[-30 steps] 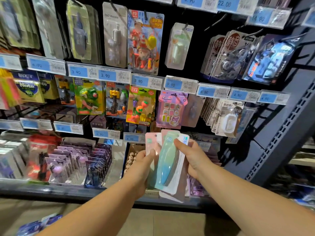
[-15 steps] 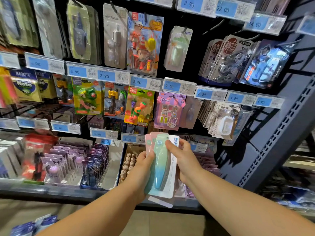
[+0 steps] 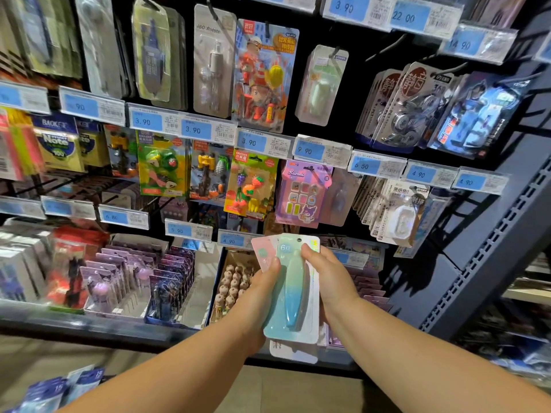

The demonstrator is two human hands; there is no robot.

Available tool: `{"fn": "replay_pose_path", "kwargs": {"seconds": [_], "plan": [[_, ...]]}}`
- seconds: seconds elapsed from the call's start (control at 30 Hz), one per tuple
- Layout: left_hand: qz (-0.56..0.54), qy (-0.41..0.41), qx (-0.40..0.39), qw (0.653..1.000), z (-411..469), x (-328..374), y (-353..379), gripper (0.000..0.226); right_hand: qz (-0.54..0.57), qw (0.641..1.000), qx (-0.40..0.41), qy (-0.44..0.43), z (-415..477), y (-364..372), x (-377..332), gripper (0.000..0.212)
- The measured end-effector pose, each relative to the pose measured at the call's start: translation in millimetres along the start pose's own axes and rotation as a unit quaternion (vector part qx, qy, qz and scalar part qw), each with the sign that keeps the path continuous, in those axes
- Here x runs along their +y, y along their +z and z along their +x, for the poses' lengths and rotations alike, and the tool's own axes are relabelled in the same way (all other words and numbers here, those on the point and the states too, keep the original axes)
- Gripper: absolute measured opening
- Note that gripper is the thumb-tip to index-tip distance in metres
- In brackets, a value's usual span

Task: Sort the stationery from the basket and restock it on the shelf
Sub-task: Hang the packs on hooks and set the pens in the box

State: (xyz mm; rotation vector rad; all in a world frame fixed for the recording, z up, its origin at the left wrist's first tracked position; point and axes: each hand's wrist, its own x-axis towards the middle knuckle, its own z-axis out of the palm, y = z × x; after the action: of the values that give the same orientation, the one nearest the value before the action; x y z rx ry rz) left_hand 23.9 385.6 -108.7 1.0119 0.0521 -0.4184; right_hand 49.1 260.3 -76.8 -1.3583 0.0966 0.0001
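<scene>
I hold a small fanned stack of blister-packed correction tapes (image 3: 293,293) upright in front of the shelf. The front pack is mint green fading to blue; pink packs (image 3: 264,253) peek out behind it at the upper left. My left hand (image 3: 256,296) grips the stack from its left edge, thumb on the front. My right hand (image 3: 328,278) holds the right edge, its thumb pinching the top of the front pack. The stack's back and lower packs are mostly hidden. No basket is clearly in view.
Black pegboard shelf (image 3: 483,278) hung with carded erasers (image 3: 252,186), correction tapes (image 3: 399,111) and blue price tags (image 3: 310,150). The bottom ledge carries trays of purple packs (image 3: 125,278) and brown figure toppers (image 3: 232,284). Blue packs (image 3: 59,389) lie at the lower left.
Both hands and the stack have drifted slightly left and down against the shelf. My right thumb slid higher to the top of the front pack, and the fan closed a little.
</scene>
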Motion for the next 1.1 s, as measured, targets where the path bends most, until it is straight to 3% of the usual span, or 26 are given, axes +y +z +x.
{"fn": "replay_pose_path", "kwargs": {"seconds": [0.4, 0.7, 0.8, 0.97, 1.1], "plan": [[0.000, 0.004, -0.013, 1.000, 1.1, -3.3, -1.1, 0.063, 0.021, 0.999, -0.024, 0.031, 4.0, -1.4, -4.2, 0.018], [-0.037, -0.018, -0.021, 0.999, 3.1, -3.3, -2.2, 0.059, -0.025, 0.999, -0.017, 0.041, 2.7, 0.0, -5.6, 0.021], [-0.047, -0.044, -0.013, 0.998, 5.1, -3.2, -2.7, 0.057, -0.074, 0.997, 0.006, 0.020, 3.9, 0.5, -3.7, 0.025], [-0.012, -0.002, 0.009, 1.000, 5.6, 0.8, -5.0, 0.041, -0.173, 0.984, 0.042, -0.013, 6.8, 0.0, 2.3, 0.033], [-0.001, -0.020, 0.032, 0.999, 7.4, 0.0, -4.5, 0.040, -0.234, 0.968, 0.084, -0.018, 8.1, -1.7, 5.0, 0.043]]}}
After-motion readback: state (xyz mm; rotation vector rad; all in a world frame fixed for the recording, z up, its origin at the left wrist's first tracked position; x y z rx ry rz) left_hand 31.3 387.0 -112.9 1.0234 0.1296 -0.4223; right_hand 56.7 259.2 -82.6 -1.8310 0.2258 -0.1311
